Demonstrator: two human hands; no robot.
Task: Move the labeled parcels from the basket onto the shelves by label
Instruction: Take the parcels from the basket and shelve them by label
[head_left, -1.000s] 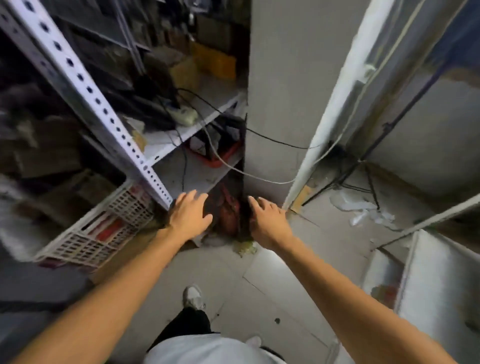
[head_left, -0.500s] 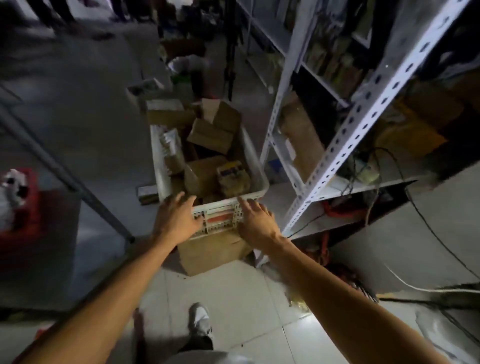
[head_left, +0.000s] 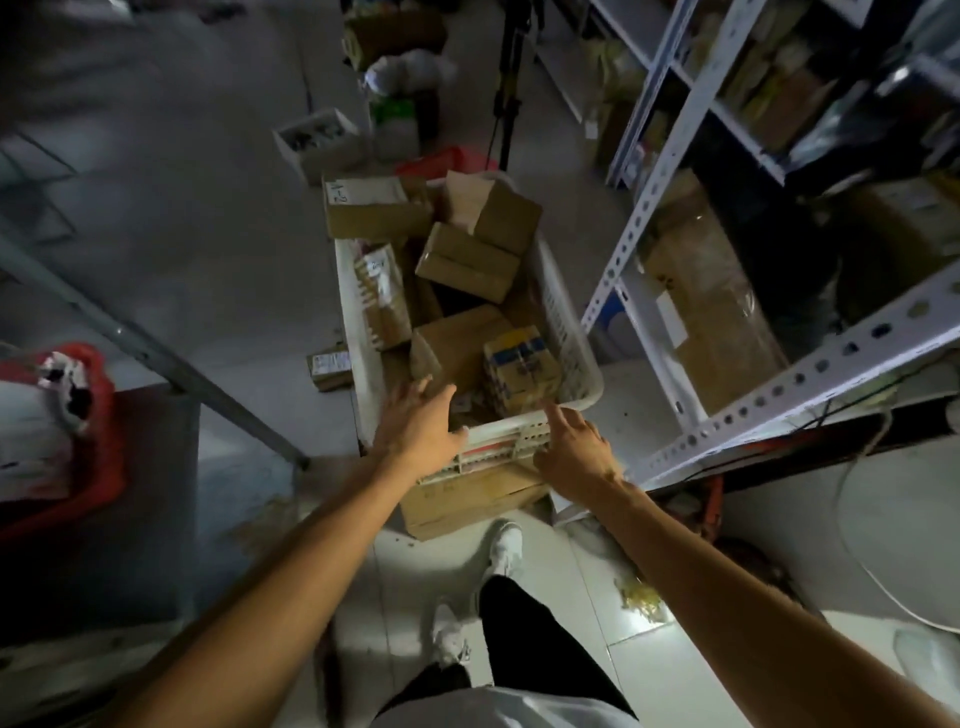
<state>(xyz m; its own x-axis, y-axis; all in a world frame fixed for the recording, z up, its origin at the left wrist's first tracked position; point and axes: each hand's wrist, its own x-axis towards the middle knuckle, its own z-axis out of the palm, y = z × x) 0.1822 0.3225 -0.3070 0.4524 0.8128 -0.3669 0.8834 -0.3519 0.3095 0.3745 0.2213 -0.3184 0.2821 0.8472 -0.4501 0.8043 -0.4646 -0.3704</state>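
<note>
While both hands' fingers spread, holding nothing, basket (head_left: 566, 332) long axis runs away from person.

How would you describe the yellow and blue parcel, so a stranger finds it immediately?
Find the white plastic basket on the floor beside the metal shelves. In its near right corner lies the yellow and blue parcel. Its neighbours are all plain brown cardboard boxes.

grey tiled floor (head_left: 519, 597) with a bunch of stuff sitting on it

white basket (head_left: 566, 332) sits on a flat cardboard box (head_left: 467, 501); a small box (head_left: 328, 365) lies just left of it, red bin (head_left: 98, 467) further left, metal shelves (head_left: 675, 249) on the right.
</note>
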